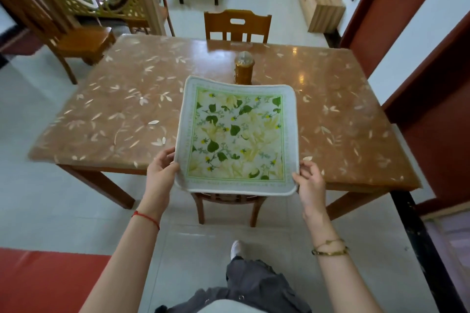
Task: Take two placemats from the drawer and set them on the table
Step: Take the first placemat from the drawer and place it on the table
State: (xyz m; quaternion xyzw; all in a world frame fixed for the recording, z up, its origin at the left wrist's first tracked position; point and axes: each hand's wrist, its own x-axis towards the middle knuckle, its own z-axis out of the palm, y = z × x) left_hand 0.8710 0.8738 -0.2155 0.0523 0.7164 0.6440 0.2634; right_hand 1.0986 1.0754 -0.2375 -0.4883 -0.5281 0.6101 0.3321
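Observation:
A square placemat [237,136] with a pale border and a green and yellow leaf print is held flat above the near edge of the brown dining table [122,114]. My left hand [161,173] grips its near left corner. My right hand [311,180] grips its near right corner. The mat's far edge curls up slightly. I cannot tell whether one mat or two lie stacked in my hands. No drawer is in view.
A gold cylindrical holder [244,68] stands at the table's middle, just beyond the mat. One wooden chair [226,203] is tucked under the near side, another chair [237,25] stands at the far side, a third chair [76,40] at far left.

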